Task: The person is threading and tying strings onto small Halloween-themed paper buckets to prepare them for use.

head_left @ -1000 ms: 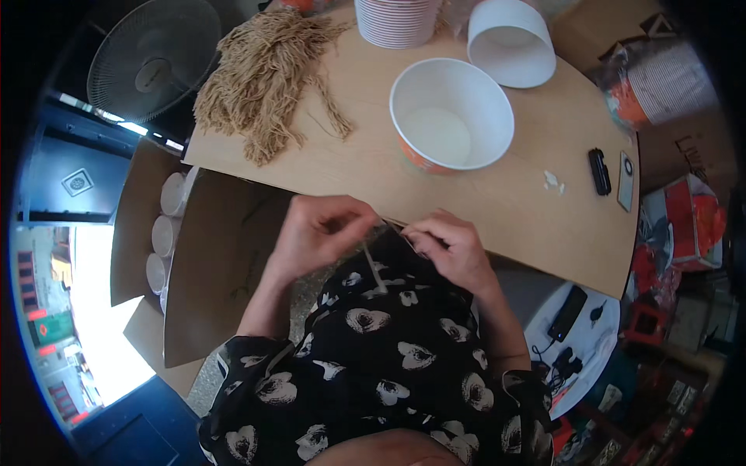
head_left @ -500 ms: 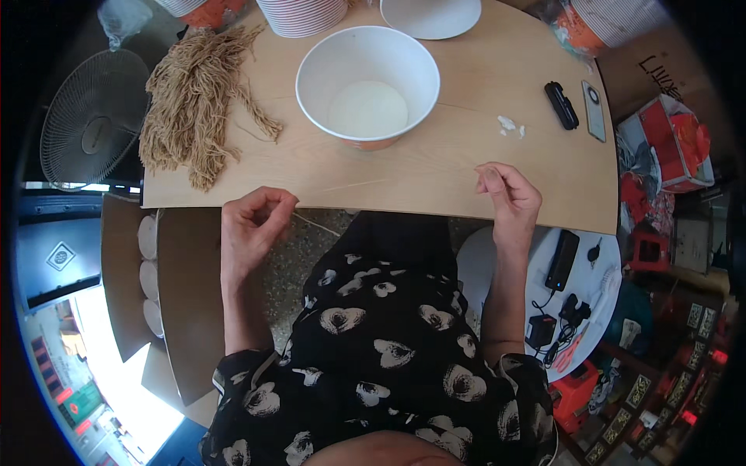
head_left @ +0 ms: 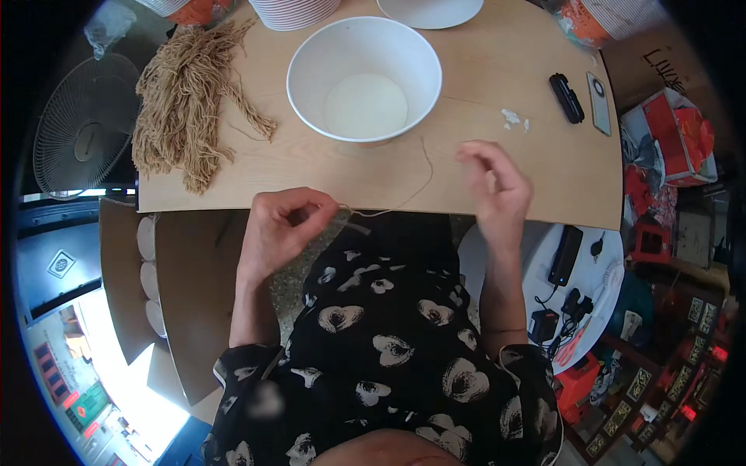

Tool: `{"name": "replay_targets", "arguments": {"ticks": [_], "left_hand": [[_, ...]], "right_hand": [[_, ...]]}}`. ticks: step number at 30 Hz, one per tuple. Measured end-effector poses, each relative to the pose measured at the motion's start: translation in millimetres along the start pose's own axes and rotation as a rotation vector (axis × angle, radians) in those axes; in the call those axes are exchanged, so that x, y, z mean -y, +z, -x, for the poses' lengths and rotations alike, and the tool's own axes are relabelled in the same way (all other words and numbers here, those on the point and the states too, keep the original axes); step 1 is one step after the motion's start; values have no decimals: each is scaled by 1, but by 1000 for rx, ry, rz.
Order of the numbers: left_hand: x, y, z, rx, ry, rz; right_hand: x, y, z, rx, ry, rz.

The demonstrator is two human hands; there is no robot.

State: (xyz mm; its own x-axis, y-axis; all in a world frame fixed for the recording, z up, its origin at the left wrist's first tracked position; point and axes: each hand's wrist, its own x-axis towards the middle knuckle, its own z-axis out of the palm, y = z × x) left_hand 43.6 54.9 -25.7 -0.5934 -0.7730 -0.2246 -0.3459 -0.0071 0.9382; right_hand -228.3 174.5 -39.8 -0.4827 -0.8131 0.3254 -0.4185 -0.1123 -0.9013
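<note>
Left hand pinches thin tan fibre over pale wooden desk's front edge; half-curled right hand, blurred, seems empty; light tension suits.

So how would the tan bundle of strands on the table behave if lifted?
Probably floppy: the tan bundle lies in limp, wavy strands. Some might trail or pull loose, as a clump strays from its right side. It seems unlikely to roll, being spread across the table.

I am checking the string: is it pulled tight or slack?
Slack: the string bends in a loose curve from the left hand.
</note>
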Motion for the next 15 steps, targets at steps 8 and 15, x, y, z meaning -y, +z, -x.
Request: {"name": "replay_targets", "arguments": {"ticks": [8,15], "left_hand": [[-35,-7,-8,75,232,15],[-10,-54,0,-98,82,-95]], "right_hand": [[16,24,18,516,22,-177],[-10,-30,13,147,305,-276]]}}
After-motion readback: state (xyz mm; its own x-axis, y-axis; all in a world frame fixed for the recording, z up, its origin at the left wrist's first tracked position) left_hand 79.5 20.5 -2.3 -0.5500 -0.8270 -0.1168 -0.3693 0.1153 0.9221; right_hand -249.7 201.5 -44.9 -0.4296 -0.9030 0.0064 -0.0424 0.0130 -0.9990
